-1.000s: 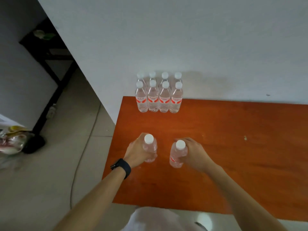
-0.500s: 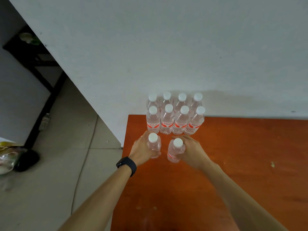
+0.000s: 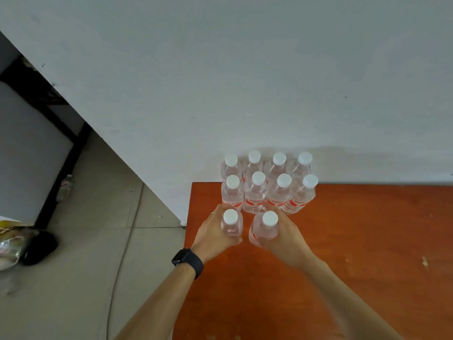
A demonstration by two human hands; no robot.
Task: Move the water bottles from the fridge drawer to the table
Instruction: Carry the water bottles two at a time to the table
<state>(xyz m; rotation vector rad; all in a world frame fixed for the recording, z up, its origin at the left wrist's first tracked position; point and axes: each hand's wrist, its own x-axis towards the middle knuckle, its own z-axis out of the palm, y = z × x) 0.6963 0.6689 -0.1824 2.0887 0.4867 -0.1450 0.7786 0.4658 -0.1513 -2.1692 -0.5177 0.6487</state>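
Several clear water bottles with white caps and red labels (image 3: pixel 257 192) stand in two rows at the back left corner of the orange table (image 3: pixel 355 241), against the white wall. My left hand (image 3: pixel 213 234) grips one more bottle (image 3: pixel 231 224) just in front of the left end of the rows. My right hand (image 3: pixel 284 236) grips another bottle (image 3: pixel 266 228) beside it. Both held bottles are upright, close to the front row. The fridge drawer is not in view.
The table's left edge (image 3: pixel 188 229) drops to a tiled floor. A black table frame (image 3: pixel 61 153) stands at the far left, with a dark object (image 3: pixel 39 246) and bags (image 3: pixel 9 241) on the floor beside it. A thin cable (image 3: pixel 120 261) runs across the tiles.
Both hands have carried their bottles forward across the table, from the middle to right in front of the standing rows. The view has moved closer to the wall.
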